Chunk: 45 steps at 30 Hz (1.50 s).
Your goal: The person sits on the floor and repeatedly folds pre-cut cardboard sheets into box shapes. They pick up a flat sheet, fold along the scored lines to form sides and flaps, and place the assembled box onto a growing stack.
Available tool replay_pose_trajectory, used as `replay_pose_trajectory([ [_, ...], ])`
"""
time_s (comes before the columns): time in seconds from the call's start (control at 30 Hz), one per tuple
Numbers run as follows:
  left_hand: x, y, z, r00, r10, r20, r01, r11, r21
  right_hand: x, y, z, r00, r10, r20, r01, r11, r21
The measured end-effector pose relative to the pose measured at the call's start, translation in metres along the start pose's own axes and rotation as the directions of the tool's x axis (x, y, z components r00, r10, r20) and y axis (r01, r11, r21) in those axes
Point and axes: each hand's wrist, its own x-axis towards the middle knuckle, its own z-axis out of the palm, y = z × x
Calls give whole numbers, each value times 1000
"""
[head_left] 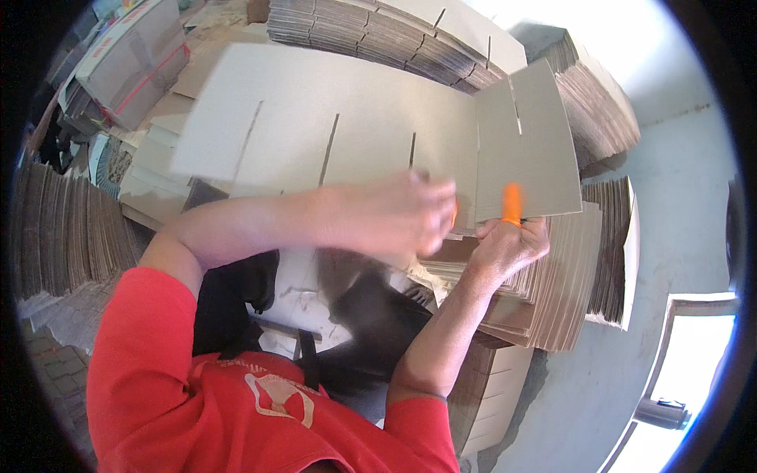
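Note:
A large slotted cardboard sheet (363,102) lies across the work area before me, its right end panel (528,150) bent up along a crease. My right hand (512,244) grips the near edge of that panel. One finger of it, in an orange finger cover, lies on the face of the board, and the other fingers curl at the edge. My left hand (418,211) reaches across from the left, over the sheet's near edge beside the crease. It is blurred, with its fingers curled closed; a bit of orange shows at the fingertips, and what they hold, if anything, is hidden.
Behind the sheet stands a stack of slotted cardboard (386,39). More cardboard stacks rise at the right (595,102), below my right hand (552,284) and at the left (71,229). A strapped bundle (134,63) sits far left. A wall (678,213) bounds the right side.

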Motion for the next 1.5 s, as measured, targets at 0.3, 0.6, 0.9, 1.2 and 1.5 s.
replay_pose_trajectory([
  [0.3,41,-202,33,815,-434,-384,552,784,284,-5,21,8,995,-53,78,59,996,-64],
  [0.6,49,-235,60,946,-320,-55,321,892,317,-7,19,6,995,-19,97,21,1000,-20],
  [0.9,51,-211,35,970,-170,-173,216,929,299,-8,12,8,1000,14,7,-13,999,-29],
  [1.2,41,-139,19,976,-172,134,99,897,431,-12,-4,13,999,-45,0,45,994,-101],
  [1.5,25,-58,-33,1000,-21,-19,24,989,148,-25,-27,13,944,-251,214,312,888,-339],
])
